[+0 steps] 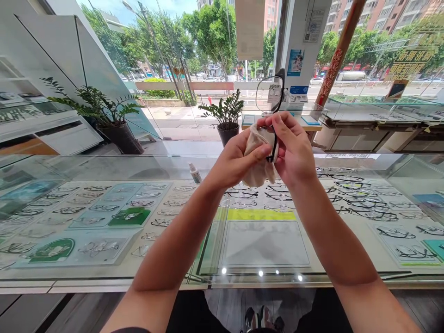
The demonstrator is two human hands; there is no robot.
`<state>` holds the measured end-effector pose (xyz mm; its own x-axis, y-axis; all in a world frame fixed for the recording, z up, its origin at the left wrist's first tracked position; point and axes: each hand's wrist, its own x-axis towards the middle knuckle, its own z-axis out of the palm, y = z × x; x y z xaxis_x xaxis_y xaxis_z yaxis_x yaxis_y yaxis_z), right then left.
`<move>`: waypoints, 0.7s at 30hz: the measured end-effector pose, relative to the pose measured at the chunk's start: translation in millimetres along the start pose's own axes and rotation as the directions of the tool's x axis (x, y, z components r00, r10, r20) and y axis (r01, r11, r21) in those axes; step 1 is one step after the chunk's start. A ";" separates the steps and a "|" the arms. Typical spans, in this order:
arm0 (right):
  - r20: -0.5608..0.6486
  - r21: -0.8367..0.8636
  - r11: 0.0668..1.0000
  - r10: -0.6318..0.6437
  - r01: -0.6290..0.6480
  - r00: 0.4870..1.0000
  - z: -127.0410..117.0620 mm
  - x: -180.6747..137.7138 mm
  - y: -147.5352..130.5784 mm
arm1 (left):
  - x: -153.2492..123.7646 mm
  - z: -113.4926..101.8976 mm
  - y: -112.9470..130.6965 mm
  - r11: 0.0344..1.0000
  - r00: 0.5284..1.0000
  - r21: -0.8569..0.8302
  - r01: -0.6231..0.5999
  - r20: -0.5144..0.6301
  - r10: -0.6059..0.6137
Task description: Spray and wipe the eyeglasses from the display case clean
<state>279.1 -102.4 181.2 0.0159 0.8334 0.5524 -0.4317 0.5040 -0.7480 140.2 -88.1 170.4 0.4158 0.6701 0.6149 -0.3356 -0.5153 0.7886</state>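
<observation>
Glass-topped display desk (86, 284): spans the view, rows of thin-rimmed spectacle frames (67, 210) laid out beneath its glass.
White plastic spray bottle (194, 174): stands on the desk, toward its far side.
Left hand (239, 159): thumb and fingers clamped on a crumpled beige fabric cloth (255, 175).
Cloth: wrapped around the lower lens of black-rimmed, clear-lensed glasses (276, 109), loose folds hanging below.
Glasses: on end, raised above the desk, upper lens bare.
Lens wiping: seemingly partway, at the lower lens; whether the upper one is done or left, I cannot tell.
Right hand (294, 150): grasping the frame near the bridge.
</observation>
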 end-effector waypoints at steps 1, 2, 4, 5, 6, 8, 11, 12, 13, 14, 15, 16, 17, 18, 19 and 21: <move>-0.012 0.011 1.000 -0.003 0.003 1.000 3.0 -0.6 3.6 | 0.1 4.2 -4.9 1.000 0.997 -0.008 -0.028 -0.073 0.027; -0.020 0.023 1.000 -0.005 0.005 1.000 6.3 -1.4 7.6 | 0.5 9.1 -10.5 0.998 0.984 -0.017 -0.062 -0.166 0.059; -0.018 0.047 0.999 -0.003 0.004 1.000 11.9 -3.0 14.5 | 2.3 17.8 -20.4 0.995 0.944 -0.023 -0.097 -0.320 0.084; -0.008 0.052 0.999 0.002 -0.002 1.000 13.2 -3.4 16.3 | 3.4 20.1 -23.1 0.995 0.930 -0.028 -0.094 -0.359 0.077; 0.006 0.049 0.999 0.011 -0.011 1.000 13.2 -3.5 16.5 | 4.4 20.5 -23.9 0.996 0.930 -0.037 -0.076 -0.364 0.058; 0.020 0.026 0.999 0.024 -0.024 1.000 9.2 -2.5 12.6 | 5.5 15.0 -19.8 0.998 0.958 -0.066 -0.020 -0.288 0.000; 0.023 -0.027 0.999 0.037 -0.036 0.999 -1.1 0.2 1.2 | 4.5 -1.9 -6.9 0.994 0.995 -0.076 0.073 -0.058 -0.077; 0.023 -0.045 0.998 0.042 -0.041 0.999 -3.5 0.8 -1.9 | 3.6 -6.8 -3.4 0.993 0.995 -0.063 0.097 0.017 -0.096; 0.022 -0.061 0.997 0.048 -0.046 0.999 -4.6 0.9 -4.1 | 2.7 -10.1 -1.1 0.993 0.992 -0.047 0.109 0.072 -0.105; 0.018 -0.072 0.996 0.050 -0.048 0.999 -4.3 0.5 -5.0 | 1.8 -11.4 -0.3 0.994 0.990 -0.036 0.107 0.097 -0.103; 0.009 -0.076 0.996 0.046 -0.045 0.999 -2.5 -0.4 -4.7 | 1.1 -10.3 -1.0 0.995 0.992 -0.032 0.091 0.086 -0.088; -0.005 -0.074 0.997 0.036 -0.037 0.999 0.6 -1.8 -3.4 | 0.6 -7.1 -2.8 0.997 0.997 -0.034 0.064 0.043 -0.063; -0.018 -0.067 0.997 0.025 -0.026 1.000 4.4 -3.5 -1.4 | 0.3 -2.2 -5.5 0.999 0.999 -0.039 0.031 -0.021 -0.032; -0.029 -0.058 0.998 0.015 -0.017 0.999 8.5 -5.4 0.8 | 0.1 3.6 -8.4 0.999 0.995 -0.045 -0.004 -0.098 0.000; -0.031 -0.047 0.999 0.010 -0.012 0.999 12.2 -7.2 2.8 | 0.1 9.5 -11.1 0.998 0.985 -0.047 -0.033 -0.170 0.025; -0.018 -0.029 0.999 0.011 -0.012 1.000 16.7 -9.6 5.3 | 0.4 18.4 -14.2 0.997 0.962 -0.053 -0.061 -0.269 0.044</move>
<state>261.6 -111.5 178.1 0.0269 0.8430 0.5372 -0.4053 0.5004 -0.7651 160.7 -90.4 159.6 0.1575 0.7656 0.6237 -0.4043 -0.5262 0.7481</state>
